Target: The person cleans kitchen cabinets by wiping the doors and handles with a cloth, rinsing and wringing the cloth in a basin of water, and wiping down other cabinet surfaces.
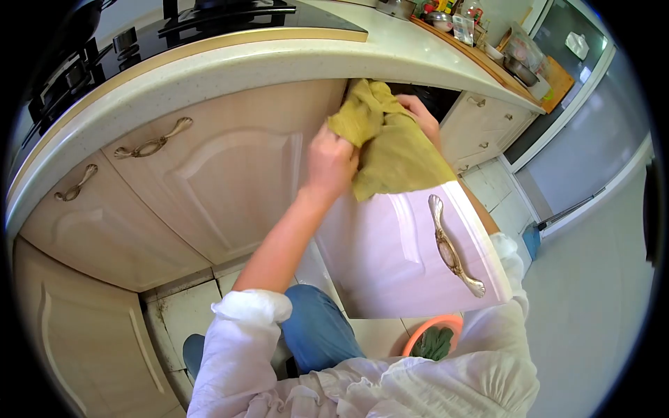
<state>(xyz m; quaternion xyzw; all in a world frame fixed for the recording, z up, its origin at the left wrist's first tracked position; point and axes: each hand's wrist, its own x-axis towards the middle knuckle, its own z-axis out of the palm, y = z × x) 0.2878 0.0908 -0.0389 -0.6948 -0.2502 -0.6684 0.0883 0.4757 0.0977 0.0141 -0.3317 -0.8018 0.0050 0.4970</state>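
A yellow-green cloth (401,157) hangs bunched over the top of an open cabinet door (376,244), covering its upper part. My left hand (333,161) is closed on the cloth's left side, in front of the door's inner edge. On the far side of the door, my right hand (421,117) grips the cloth near the top; its palm and some fingers are hidden behind the fabric and door. An ornate metal handle (454,247) is fixed to the door's face, below the cloth.
Above the closed cabinet doors (230,174) runs a curved countertop (306,59) with a gas stove (230,21). An orange basin (454,324) holding dark green cloth or leaves stands on the tiled floor by my legs. A sliding glass door (578,146) is at right.
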